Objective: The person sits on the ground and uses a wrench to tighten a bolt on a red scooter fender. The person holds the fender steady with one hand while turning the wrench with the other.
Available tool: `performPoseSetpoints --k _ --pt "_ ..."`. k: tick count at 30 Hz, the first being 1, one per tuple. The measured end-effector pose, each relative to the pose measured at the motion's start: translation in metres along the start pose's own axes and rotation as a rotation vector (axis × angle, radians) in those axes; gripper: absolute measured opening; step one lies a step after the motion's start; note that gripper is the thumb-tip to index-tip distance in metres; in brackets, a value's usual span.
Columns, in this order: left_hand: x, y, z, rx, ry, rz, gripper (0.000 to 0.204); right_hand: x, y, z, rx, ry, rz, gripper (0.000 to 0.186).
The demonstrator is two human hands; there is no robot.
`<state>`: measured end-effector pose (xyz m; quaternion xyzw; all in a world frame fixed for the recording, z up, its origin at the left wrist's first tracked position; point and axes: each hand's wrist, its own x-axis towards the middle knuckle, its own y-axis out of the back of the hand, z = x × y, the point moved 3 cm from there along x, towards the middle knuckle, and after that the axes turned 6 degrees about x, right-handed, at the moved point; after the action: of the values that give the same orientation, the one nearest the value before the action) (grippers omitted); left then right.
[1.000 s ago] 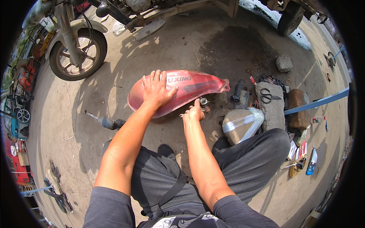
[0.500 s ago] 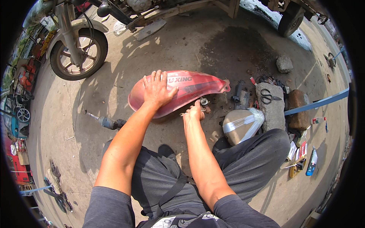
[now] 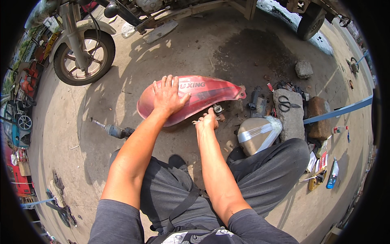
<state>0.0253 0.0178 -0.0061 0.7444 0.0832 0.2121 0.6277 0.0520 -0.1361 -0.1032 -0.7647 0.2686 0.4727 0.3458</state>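
Note:
A red motorcycle fuel tank (image 3: 203,96) lies on its side on the ground in front of me. My left hand (image 3: 166,95) rests flat on its upper face with the fingers spread. Just below the tank's narrower right part, my right hand (image 3: 207,120) is closed, its fingers curled. What it grips is too small and partly hidden to make out. Beside its fingertips, a small metal fitting (image 3: 218,109) shows at the tank's lower edge.
A power tool (image 3: 113,130) lies left of my knees. To the right are a taped rounded part (image 3: 260,136), a stone block (image 3: 287,118) bearing black scissors (image 3: 288,103), and a brick (image 3: 318,116). A motorcycle wheel (image 3: 84,57) stands at the far left, a rock (image 3: 304,69) at the far right.

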Motion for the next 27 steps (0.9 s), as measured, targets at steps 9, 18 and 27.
performPoseSetpoints --k 9,18,27 --pt "0.0 0.0 0.0 0.005 -0.002 -0.002 0.087 0.002 -0.003 0.0 0.024 -0.031 -0.005 0.026" --pt "-0.001 -0.002 -0.003 0.007 0.01 -0.018 0.087 -0.013 -0.004 -0.002 0.027 -0.062 0.013 0.028" --pt "0.0 -0.001 0.001 0.005 0.001 -0.003 0.087 0.014 0.001 0.001 0.029 -0.079 -0.025 0.033"
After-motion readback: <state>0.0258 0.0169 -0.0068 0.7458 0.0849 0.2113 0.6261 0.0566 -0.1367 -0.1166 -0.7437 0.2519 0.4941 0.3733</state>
